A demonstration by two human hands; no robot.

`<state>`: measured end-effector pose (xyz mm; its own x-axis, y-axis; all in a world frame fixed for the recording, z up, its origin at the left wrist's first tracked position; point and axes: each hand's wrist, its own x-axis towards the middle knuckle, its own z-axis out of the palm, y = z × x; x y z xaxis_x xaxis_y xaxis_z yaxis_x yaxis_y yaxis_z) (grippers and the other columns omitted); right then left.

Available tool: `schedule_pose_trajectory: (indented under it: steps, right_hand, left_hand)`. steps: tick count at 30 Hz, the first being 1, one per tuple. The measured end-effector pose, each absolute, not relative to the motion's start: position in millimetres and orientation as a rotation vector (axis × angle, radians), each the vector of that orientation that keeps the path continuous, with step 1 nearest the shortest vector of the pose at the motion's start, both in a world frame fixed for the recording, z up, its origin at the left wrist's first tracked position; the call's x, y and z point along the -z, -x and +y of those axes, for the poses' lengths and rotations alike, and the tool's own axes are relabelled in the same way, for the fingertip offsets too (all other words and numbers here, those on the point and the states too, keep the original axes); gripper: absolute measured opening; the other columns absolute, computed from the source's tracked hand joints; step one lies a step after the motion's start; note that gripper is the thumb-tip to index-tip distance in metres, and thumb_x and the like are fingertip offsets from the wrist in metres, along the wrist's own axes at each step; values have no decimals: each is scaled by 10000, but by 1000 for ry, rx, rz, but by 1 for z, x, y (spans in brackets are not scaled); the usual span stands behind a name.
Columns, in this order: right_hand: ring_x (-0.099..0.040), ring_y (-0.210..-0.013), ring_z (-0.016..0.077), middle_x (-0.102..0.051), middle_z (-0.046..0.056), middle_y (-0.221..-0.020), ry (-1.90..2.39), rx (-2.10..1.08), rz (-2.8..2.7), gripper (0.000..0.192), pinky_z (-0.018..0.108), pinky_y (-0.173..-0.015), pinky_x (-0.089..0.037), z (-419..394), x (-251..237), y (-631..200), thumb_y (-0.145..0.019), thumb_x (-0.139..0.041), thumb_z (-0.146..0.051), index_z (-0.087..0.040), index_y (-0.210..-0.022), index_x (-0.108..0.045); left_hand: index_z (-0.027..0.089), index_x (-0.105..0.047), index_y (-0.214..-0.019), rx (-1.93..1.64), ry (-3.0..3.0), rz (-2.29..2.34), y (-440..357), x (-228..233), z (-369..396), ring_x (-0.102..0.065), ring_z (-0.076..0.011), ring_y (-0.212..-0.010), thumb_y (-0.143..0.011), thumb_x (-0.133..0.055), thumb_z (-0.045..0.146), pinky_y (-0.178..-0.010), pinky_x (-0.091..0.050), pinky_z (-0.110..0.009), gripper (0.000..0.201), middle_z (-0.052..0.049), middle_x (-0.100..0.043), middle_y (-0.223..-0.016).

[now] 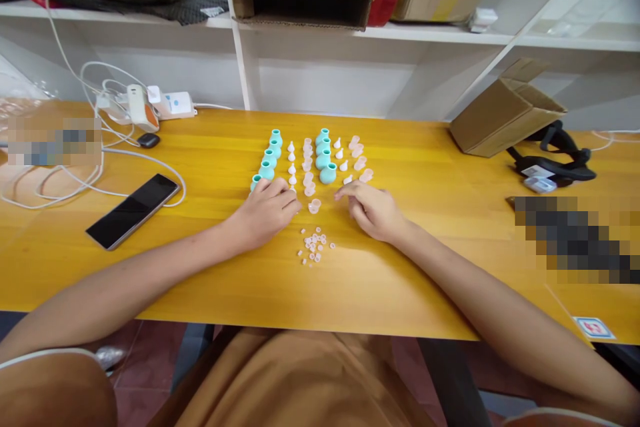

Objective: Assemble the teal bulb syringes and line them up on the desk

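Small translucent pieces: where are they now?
In the head view, the small translucent pieces lie centrally on the table, left of the right hand and just below a clear cup.

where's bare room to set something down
Free: between the phone and the left turquoise row; from the pale pink pieces right to the cardboard box; between the small rings and the front edge of the table. Crowded: among the rows beyond the left hand and right hand, and around the chargers.

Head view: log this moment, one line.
left hand: by teal bottles | right hand: by white nozzles | small rings: loose on table
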<state>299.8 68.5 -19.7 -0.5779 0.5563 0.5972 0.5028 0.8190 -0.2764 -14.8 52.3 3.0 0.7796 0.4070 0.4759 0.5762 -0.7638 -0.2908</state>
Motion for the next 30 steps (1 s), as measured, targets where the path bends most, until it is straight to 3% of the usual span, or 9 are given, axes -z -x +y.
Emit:
schedule_pose_trajectory:
  steps: [5,10,17,22,27,30]
  right_hand:
    - [-604,-627,157,-701,41,-890,826,-376,-2211,115,301,-595,-538,52,12,-284,-1086,-584,-314,-253,-1128,-673]
    - [-603,-654,135,-685,60,-1058,677,-597,-2162,234,300,-591,-547,33,4,-260,-1034,-730,-354,-268,-1228,-631]
    - [-648,-688,123,-668,56,-1088,626,-767,-2088,155,280,-610,-585,24,6,-249,-1001,-722,-256,-249,-1132,-638]
    - [-653,-717,137,-686,28,-967,841,-827,-1884,161,247,-568,-535,37,12,-256,-921,-760,-274,-234,-1036,-654]
    - [-537,-509,106,-626,-41,-687,1103,-1116,-1634,312,221,-427,-433,52,21,-265,-893,-823,-456,-223,-1017,-656]
    - [-557,-480,106,-675,-27,-689,1147,-1330,-1585,410,209,-383,-434,55,24,-267,-852,-881,-514,-221,-1025,-652]
  left_hand:
    - [202,-678,-1085,869,2795,-735,11,-17,42,-640,-225,-986,-1101,-608,192,-910,-513,-388,72,-55,-779,-1029]
    - [229,-630,-1171,1190,2910,-699,2,-21,27,-718,-196,-989,-1072,-653,163,-914,-585,-366,121,-45,-773,-1053]
    - [225,-638,-1179,1340,2982,-744,-7,-17,17,-741,-169,-938,-1056,-697,180,-860,-621,-325,144,-38,-761,-1028]
    - [216,-589,-1231,1213,2978,-778,-6,-11,21,-724,-248,-1178,-1020,-608,95,-1024,-631,-444,244,-124,-718,-1245]
    - [179,-487,-1418,932,2924,-881,-5,3,24,-671,-340,-1317,-978,-581,81,-1103,-610,-556,461,-197,-651,-1378]
    - [189,-469,-1431,910,2906,-1007,-4,14,25,-660,-347,-1351,-983,-573,83,-1112,-608,-567,472,-198,-640,-1415]
